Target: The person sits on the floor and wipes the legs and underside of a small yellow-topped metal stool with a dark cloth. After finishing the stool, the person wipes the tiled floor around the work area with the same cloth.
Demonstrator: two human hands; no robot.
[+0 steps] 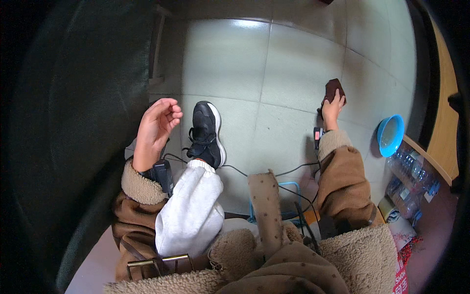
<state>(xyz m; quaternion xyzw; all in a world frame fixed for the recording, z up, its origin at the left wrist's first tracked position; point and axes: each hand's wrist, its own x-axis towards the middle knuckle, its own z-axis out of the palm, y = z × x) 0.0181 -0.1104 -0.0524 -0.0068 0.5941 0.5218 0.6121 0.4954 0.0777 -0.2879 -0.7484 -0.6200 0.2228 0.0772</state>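
Observation:
My right hand grips a folded dark maroon cloth over the tiled floor, at the right of the view. At the left, my left hand is raised palm inward with its fingers curled and nothing seen in it. Beside that hand is a black sneaker with a white sole, worn on my foot below a pale grey trouser leg. A small black device is strapped at each wrist. To the right of my right forearm is a bright blue plastic bowl.
Clear plastic bottles lie below the bowl beside a wooden edge. Black cables run between my arms, near a light-blue metal frame. A dark green fabric surface rises along the left. A red printed bag sits lower right.

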